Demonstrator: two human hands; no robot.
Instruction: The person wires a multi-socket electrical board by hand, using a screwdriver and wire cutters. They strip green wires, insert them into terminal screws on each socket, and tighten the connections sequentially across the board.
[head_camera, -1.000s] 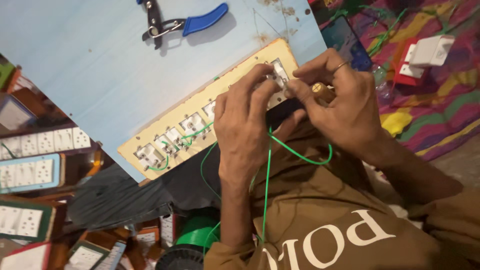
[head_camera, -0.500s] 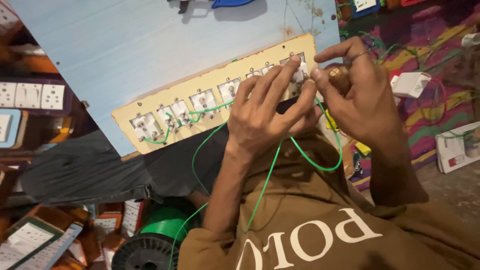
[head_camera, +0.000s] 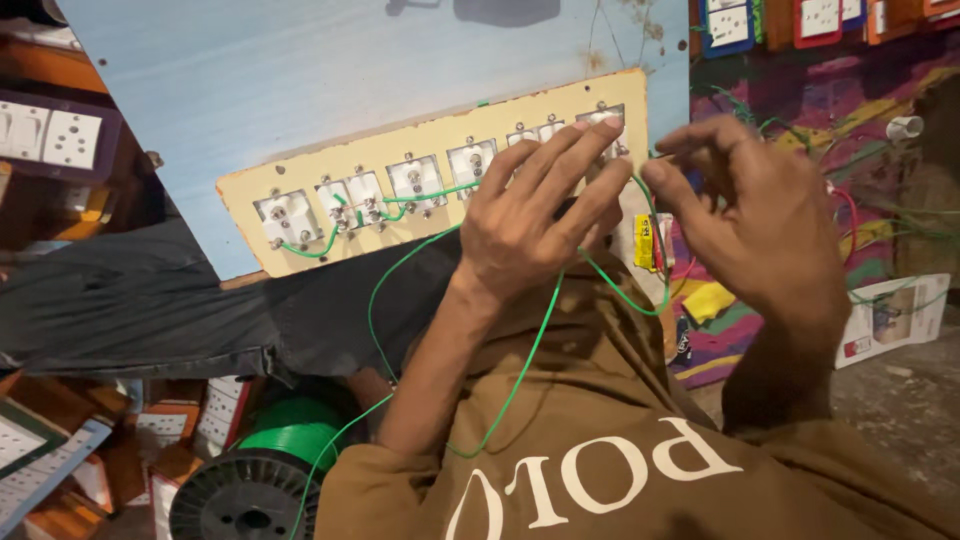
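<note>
Nearest the camera: a brown sweatshirt sleeve and chest with pale lettering (head_camera: 600, 470) fills the lower frame, both forearms rising from it.
Lower left: a black plastic spool wound with green wire (head_camera: 262, 468) sits among stacked boxed switch plates (head_camera: 40, 450).
Wire run: a thin green insulated wire (head_camera: 520, 375) climbs from the spool side, crosses the sweatshirt and loops up between the two hands.
Left hand: the left hand (head_camera: 540, 215) lies flat on the board's right end, fingers spread apart and pressing, the wire passing under its palm; it grips nothing that I can see.
Right hand: the right hand (head_camera: 760, 225) has its fingers drawn together in a pinch beside the board's right edge; whatever it pinches is hidden, probably the wire end or a small tool.
Work piece: a long cream-coloured switch board with a row of white socket backs (head_camera: 400, 195) rests on a pale blue painted table (head_camera: 350, 70), short green links already joining the left-hand sockets.
Change: compared with half a second back, the left fingers have slid farther up over the last sockets and the right hand has opened away from the left, so the work now centres on the rightmost terminals.
Farthest: coloured boxed switches (head_camera: 820, 18) line the top right.
</note>
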